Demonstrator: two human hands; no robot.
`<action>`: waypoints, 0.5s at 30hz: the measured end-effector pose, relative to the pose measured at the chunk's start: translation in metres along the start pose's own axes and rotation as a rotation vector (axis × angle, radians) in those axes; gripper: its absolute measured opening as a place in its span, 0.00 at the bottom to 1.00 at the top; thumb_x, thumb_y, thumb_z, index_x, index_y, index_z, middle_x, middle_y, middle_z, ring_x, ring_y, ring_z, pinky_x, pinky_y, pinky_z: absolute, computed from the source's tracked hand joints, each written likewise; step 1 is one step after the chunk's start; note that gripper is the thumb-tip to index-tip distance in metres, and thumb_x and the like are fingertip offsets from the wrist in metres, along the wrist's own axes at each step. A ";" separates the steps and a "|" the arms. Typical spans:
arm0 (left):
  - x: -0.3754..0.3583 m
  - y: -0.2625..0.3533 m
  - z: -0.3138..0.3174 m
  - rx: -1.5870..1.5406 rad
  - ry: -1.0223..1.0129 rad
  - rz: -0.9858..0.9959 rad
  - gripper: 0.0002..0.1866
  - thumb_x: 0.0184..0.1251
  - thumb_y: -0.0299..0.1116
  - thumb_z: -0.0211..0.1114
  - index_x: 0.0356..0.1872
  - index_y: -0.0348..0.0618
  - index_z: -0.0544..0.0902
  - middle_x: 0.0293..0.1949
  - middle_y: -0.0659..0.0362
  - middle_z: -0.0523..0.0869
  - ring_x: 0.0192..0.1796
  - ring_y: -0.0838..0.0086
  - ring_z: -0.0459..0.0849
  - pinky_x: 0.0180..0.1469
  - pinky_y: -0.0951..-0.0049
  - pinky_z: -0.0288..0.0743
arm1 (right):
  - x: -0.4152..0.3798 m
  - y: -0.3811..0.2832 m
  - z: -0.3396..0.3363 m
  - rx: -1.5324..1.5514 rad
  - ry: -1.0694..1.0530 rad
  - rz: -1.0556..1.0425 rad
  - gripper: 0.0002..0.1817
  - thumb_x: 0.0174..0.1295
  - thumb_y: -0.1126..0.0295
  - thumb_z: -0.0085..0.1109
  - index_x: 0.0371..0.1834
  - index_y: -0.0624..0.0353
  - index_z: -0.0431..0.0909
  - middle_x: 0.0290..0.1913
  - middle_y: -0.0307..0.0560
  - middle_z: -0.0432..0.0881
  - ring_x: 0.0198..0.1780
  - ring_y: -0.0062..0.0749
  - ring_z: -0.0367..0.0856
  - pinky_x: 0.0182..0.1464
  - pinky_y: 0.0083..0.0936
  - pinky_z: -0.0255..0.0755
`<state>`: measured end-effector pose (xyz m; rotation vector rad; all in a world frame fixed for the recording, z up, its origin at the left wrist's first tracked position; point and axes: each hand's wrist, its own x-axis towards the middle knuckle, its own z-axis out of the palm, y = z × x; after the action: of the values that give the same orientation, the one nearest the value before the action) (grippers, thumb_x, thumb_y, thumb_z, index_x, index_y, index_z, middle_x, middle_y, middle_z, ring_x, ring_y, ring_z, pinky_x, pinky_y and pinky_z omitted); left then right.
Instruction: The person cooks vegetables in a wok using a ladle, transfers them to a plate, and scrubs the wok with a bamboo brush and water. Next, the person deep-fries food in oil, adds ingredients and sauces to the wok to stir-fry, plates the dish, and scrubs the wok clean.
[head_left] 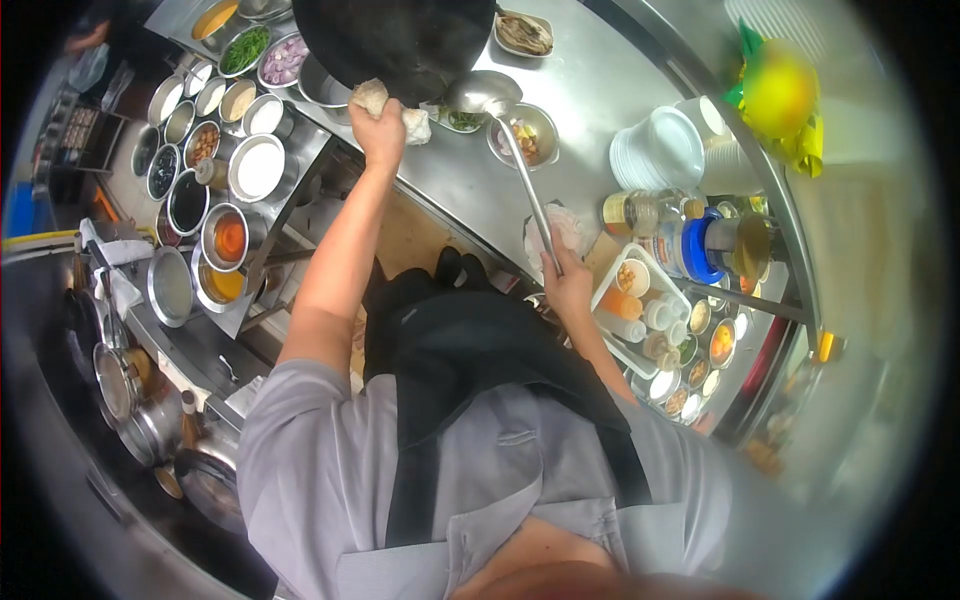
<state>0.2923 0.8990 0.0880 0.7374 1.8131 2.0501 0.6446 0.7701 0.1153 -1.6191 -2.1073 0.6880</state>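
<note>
My left hand (380, 132) is closed round a pale cloth (370, 97) at the near edge of a large black wok (395, 40); the cloth hides the part it grips. In my right hand (567, 285) is the long handle of a metal ladle (484, 94), its bowl just beyond the wok's right edge. Under the ladle, a metal bowl (541, 135) holds yellow and reddish pieces. A small dish with green leaves (462, 120) is partly hidden between the wok and that bowl.
Many metal containers of ingredients stand on the left, among them white powder (257, 167) and chopped purple onion (284, 60). White bowls (657, 150) are stacked on the right, near bottles and a white tray (606, 285). A steel counter (585, 95) runs between.
</note>
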 end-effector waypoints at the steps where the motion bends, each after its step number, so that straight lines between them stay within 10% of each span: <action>1: 0.001 0.003 0.000 0.002 -0.010 -0.012 0.22 0.54 0.26 0.64 0.51 0.31 0.73 0.45 0.50 0.82 0.48 0.65 0.81 0.54 0.68 0.73 | 0.000 0.002 0.000 0.002 0.014 -0.003 0.28 0.64 0.70 0.61 0.70 0.48 0.72 0.33 0.56 0.81 0.34 0.53 0.82 0.38 0.39 0.75; 15: 0.017 -0.013 0.006 0.018 0.015 0.068 0.23 0.54 0.27 0.65 0.52 0.30 0.73 0.46 0.48 0.82 0.48 0.63 0.82 0.54 0.67 0.73 | 0.027 0.017 -0.006 -0.043 0.058 -0.134 0.28 0.64 0.70 0.59 0.70 0.48 0.71 0.34 0.58 0.81 0.35 0.54 0.82 0.41 0.42 0.76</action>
<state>0.2808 0.9154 0.0783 0.8007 1.8417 2.0893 0.6540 0.8006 0.1104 -1.4852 -2.1786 0.5491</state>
